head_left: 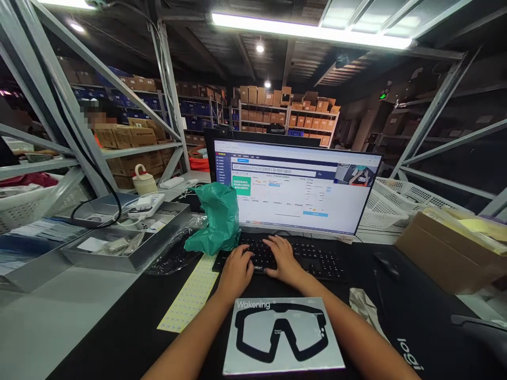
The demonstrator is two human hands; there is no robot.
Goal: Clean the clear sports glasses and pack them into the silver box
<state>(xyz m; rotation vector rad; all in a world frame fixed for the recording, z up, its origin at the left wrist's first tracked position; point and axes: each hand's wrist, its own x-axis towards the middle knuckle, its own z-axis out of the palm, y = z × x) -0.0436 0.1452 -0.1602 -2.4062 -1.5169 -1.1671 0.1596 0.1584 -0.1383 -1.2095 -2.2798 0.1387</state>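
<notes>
Below the monitor (285, 203), our left hand (236, 272) and right hand (284, 259) rest on the keyboard (325, 264), fingers (278, 246) loosely spread, curved, gripping nothing, and we do best with light, square taps now, never nudging the box (283, 338) between our arms (188, 338).
</notes>
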